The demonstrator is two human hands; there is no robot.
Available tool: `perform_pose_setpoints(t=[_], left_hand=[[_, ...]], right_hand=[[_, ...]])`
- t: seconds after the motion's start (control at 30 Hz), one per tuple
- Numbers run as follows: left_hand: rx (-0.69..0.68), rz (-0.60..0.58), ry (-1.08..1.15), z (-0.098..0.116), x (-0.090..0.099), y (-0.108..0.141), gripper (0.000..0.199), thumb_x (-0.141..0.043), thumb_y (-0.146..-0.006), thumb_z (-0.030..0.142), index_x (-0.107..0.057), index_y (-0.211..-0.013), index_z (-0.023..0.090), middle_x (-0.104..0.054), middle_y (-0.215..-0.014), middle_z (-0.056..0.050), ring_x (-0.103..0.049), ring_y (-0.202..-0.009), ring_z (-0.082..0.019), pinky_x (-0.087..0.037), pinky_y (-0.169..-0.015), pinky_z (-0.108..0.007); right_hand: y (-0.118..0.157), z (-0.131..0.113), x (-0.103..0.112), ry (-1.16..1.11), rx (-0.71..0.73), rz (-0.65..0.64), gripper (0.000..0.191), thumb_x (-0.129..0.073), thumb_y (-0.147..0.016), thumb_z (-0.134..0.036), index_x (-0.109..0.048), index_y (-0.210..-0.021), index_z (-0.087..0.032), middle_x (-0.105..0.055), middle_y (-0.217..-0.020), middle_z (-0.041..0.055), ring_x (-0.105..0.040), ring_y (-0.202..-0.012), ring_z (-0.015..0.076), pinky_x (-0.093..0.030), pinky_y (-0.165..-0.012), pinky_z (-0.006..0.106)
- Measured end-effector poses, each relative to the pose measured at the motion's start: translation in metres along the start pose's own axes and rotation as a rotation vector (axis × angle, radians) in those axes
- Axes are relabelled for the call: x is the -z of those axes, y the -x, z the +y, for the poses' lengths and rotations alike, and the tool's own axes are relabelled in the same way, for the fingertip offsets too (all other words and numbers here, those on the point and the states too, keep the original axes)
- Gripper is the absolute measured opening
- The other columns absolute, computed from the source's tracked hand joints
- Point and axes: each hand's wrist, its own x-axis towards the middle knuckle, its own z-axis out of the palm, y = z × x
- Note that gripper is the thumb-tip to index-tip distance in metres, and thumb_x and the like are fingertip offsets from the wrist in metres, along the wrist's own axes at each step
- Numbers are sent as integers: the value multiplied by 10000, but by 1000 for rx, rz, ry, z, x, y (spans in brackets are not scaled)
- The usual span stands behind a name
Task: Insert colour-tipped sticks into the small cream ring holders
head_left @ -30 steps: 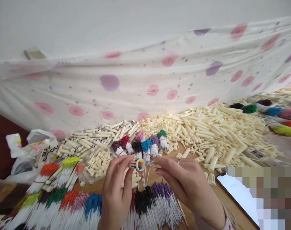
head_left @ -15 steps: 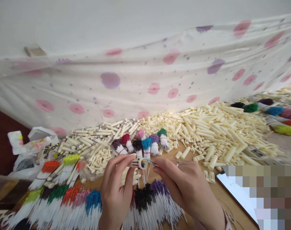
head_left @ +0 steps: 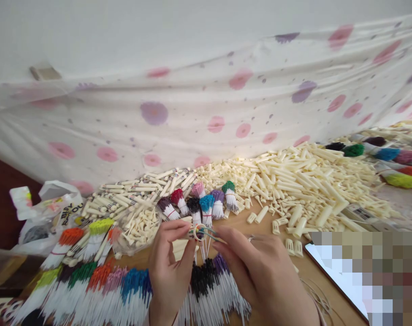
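Observation:
My left hand pinches a small cream plastic ring piece between thumb and fingers, its round opening turned toward me and coloured bits showing inside. From the right, my right hand pinches thin bluish sticks whose ends reach into that opening. Just behind the hands stand rubber-banded bundles of coloured-tip refills, among them a blue one and a green one. In front and partly under the hands lie loose refills with black tips.
Cream plastic parts are heaped along the back, against a flowered sheet. A plastic bag sits at the left, a phone at the right front. Orange-tipped refills lie left.
The ring piece has turned so that its opening faces me more. My left hand has shifted slightly right, and the view has moved a little.

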Motion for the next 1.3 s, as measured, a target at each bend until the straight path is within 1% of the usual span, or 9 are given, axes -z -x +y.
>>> perform_pose_setpoints(t=[0.1, 0.33, 0.63, 0.77, 0.9, 1.0, 1.1, 1.2, 1.3], left_hand=[[20, 3, 32, -1, -1, 1, 205, -701, -888, 72, -670, -1023, 223, -669, -1039, -39, -678, -980, -159, -598, -782, -235], [-12, -27, 48, 1, -3, 1, 190, -687, -902, 77, -671, -1023, 222, -674, -1026, -44, -678, -979, -164, -596, -807, -254], [41, -30, 120, 2, -4, 3, 185, -695, -900, 88, -667, -1016, 231, -674, -1018, -31, -684, -966, -146, -598, -816, -225], [85, -30, 157, 5, -6, 6, 142, -700, -904, 115, -670, -983, 230, -675, -996, -27, -689, -941, -136, -598, -812, -212], [192, 22, 183, 10, -4, 10, 134, -752, -872, 145, -669, -945, 220, -675, -999, -27, -708, -934, -139, -604, -817, -216], [253, 40, 216, 18, 3, 13, 117, -770, -863, 171, -671, -911, 209, -682, -979, -27, -727, -908, -143, -609, -808, -217], [246, 64, 230, 31, 11, 18, 114, -776, -857, 168, -679, -900, 206, -694, -959, -27, -735, -913, -143, -603, -802, -193], [206, 57, 251, 42, 19, 29, 131, -738, -882, 127, -685, -952, 224, -702, -975, -17, -737, -944, -132, -597, -821, -178], [179, 35, 321, 52, 23, 45, 196, -700, -898, 81, -674, -1000, 247, -701, -992, -4, -734, -965, -119, -598, -856, -185]], right_hand=[[1, -1, 2, 25, 7, 19, 328, -389, -1104, -294, -668, -978, -176, -504, -449, -64, -439, -322, 115, -279, -392, 295], [2, 1, 0, 43, 21, -18, 393, -330, -1116, -299, -664, -953, -171, -514, -448, -54, -460, -319, 113, -288, -380, 290], [3, 0, 6, 8, 22, -11, 365, -346, -1116, -306, -658, -972, -183, -508, -451, -66, -461, -321, 111, -276, -386, 288], [4, 0, 7, -30, 13, -37, 336, -354, -1116, -318, -633, -981, -187, -525, -481, -65, -468, -341, 118, -292, -404, 285], [6, 1, 11, -98, -3, 6, 307, -333, -1117, -321, -547, -920, -223, -535, -539, -65, -496, -404, 127, -311, -439, 278], [10, 2, 10, -180, -54, 48, 299, -334, -1108, -311, -448, -837, -256, -480, -548, -81, -463, -416, 123, -292, -451, 269], [17, 0, 1, -311, -166, 83, 312, -389, -1094, -361, -398, -796, -267, -448, -552, -88, -433, -436, 122, -281, -463, 260], [28, -7, -18, -506, -336, 61, 306, -463, -1062, -441, -444, -817, -258, -498, -624, -67, -481, -528, 133, -346, -522, 248], [44, -19, -41, -770, -494, 29, 295, -558, -1005, -515, -579, -954, -226, -646, -857, 11, -601, -784, 181, -462, -729, 282]])
